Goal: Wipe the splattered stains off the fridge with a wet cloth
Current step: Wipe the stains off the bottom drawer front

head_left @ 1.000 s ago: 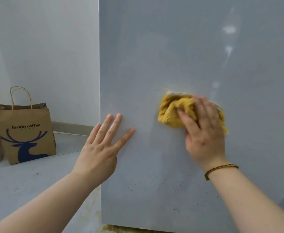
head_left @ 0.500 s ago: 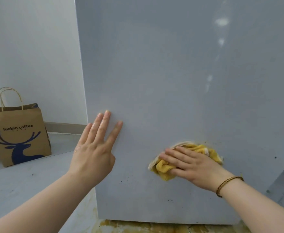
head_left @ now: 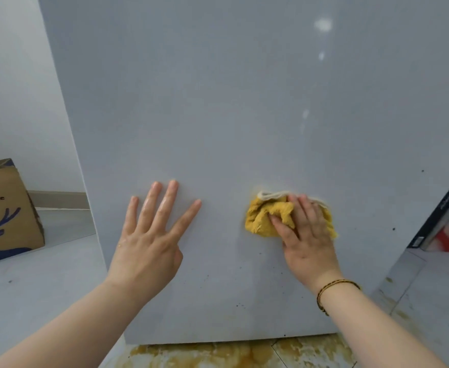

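The grey fridge side panel [head_left: 244,102] fills most of the view. Small dark specks [head_left: 240,305] dot its lower part, with more near its right edge. My right hand [head_left: 308,243], with a bracelet on the wrist, holds a bunched yellow cloth [head_left: 260,221] against the lower panel. A fold of the cloth is caught between thumb and forefinger. My left hand [head_left: 149,240] lies flat on the panel to the left of the cloth, fingers spread and holding nothing.
A brown paper coffee bag [head_left: 3,213] stands on the floor at the left by the white wall. Yellow-brown stains [head_left: 218,354] cover the floor tiles under the fridge's bottom edge. A dark-edged object with red print [head_left: 446,219] stands at the right.
My right hand carried the cloth down the panel, then slightly up and right, turning its fingers upward. My left hand stays flat on the panel. The view has shifted right and down.
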